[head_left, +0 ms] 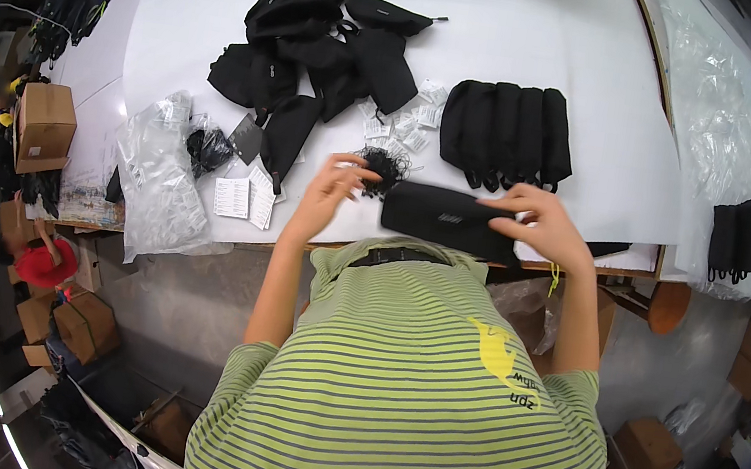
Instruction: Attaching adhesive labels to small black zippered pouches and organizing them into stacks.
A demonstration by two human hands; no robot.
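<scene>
The right hand [540, 221] grips the right end of a long black pouch [447, 218], fingers curled over its top edge, holding it at the near edge of the white desk [554, 58]. The left hand [332, 188] hovers just left of the pouch, fingers loosely bent and holding nothing. A tangle of black strings [383, 167] lies just behind. Small white rectangular tags [244, 199] rest to the left beside a crumpled clear plastic bag [157, 185]. A row of folded black pouches [505, 133] lies farther back.
</scene>
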